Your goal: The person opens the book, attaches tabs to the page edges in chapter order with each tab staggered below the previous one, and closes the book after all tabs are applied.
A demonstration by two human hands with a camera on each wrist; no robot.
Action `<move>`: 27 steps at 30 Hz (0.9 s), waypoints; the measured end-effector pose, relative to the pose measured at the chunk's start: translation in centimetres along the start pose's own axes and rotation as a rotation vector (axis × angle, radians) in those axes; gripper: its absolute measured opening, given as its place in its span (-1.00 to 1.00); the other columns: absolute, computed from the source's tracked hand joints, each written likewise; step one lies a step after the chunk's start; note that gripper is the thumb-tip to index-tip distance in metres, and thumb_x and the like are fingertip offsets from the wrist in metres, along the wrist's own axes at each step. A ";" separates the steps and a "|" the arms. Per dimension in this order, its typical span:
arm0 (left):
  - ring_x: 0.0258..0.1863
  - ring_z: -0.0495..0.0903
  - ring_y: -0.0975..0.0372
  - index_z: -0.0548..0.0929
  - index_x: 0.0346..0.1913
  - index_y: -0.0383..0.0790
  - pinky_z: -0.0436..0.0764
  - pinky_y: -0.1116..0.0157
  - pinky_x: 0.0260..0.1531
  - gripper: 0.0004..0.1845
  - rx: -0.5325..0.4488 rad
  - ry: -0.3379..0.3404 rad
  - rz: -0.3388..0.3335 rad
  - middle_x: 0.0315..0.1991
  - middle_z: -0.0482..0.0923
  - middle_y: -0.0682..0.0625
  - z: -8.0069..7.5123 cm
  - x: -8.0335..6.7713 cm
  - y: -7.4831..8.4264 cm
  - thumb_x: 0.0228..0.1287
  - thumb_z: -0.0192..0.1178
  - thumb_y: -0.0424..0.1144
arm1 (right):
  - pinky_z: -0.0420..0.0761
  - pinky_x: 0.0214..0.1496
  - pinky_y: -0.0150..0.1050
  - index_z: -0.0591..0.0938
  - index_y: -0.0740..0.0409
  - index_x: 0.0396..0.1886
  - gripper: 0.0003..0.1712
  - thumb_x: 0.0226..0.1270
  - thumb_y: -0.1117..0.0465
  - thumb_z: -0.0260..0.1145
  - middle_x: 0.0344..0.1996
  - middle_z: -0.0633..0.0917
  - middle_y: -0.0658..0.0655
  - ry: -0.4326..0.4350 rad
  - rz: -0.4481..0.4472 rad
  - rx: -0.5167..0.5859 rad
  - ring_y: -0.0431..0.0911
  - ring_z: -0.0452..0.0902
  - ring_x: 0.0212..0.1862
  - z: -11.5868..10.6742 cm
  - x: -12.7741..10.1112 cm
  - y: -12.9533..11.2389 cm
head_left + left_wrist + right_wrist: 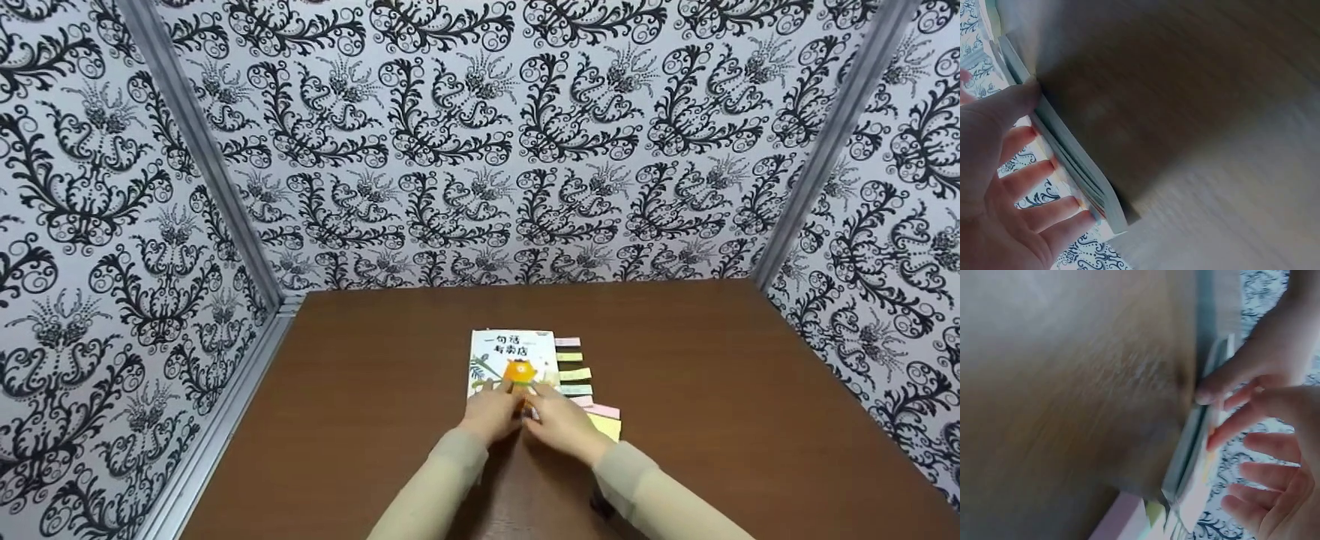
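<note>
A white-covered book (534, 354) with black Chinese characters and an orange cartoon figure lies on the brown table. My left hand (489, 412) grips its near edge: in the left wrist view the thumb (1021, 95) presses the page edge and the fingers lie against the cover. My right hand (561, 421) is over the cover's near right part. In the right wrist view its thumb (1235, 423) touches the cover, while the other fingers are loosely bent and hold nothing. Both hands hide the lower cover.
Pink, yellow and green paper strips (575, 374) stick out along the book's right side. A yellow paper square (606, 427) lies near the right wrist. Patterned walls (480, 150) with grey metal posts (206, 150) enclose the table (360, 390). Something small and dark (600, 504) shows beside the right sleeve.
</note>
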State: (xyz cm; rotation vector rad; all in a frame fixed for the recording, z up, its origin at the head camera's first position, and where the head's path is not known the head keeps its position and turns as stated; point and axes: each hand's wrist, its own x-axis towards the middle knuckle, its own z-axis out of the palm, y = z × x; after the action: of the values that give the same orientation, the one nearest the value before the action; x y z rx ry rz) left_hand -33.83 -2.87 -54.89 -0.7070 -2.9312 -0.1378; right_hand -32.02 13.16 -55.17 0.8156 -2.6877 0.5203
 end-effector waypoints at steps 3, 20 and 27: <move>0.28 0.31 -0.26 0.50 0.29 0.05 0.45 -0.10 0.13 -0.49 -0.036 -0.095 -0.048 0.36 0.35 -0.10 -0.2 -0.1 0.3 0.31 0.19 0.06 | 0.54 0.05 0.12 0.59 0.38 0.08 -0.51 0.20 0.18 0.35 0.12 0.53 0.42 -0.048 0.036 0.005 0.25 0.50 0.12 0.9 0.6 0.1; 0.32 0.19 -0.32 0.49 0.30 0.10 0.37 -0.15 0.18 -0.49 -0.129 -0.123 -0.134 0.39 0.30 -0.07 -0.6 -0.5 -0.5 0.32 0.17 0.08 | 0.63 -0.24 0.07 0.62 0.43 -0.08 -0.65 0.18 0.30 0.32 -0.06 0.63 0.34 -0.044 0.135 -0.085 0.23 0.60 -0.12 2.7 1.9 -0.6; 0.33 0.18 -0.31 0.50 0.30 -0.03 0.37 -0.14 0.18 -0.45 -0.186 -0.105 -0.161 0.37 0.34 -0.07 -0.8 -1.1 -1.6 0.28 0.22 0.04 | 0.63 -0.20 0.09 0.61 0.43 -0.06 -0.64 0.18 0.30 0.31 -0.03 0.62 0.33 -0.038 0.137 -0.098 0.25 0.59 -0.06 3.4 2.4 -1.5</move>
State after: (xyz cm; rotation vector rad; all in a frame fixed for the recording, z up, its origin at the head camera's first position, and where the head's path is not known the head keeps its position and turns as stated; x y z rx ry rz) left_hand -33.55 -4.86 -54.36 -0.5134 -3.1041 -0.4058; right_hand -33.64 9.49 -56.96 0.6245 -2.7932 0.4025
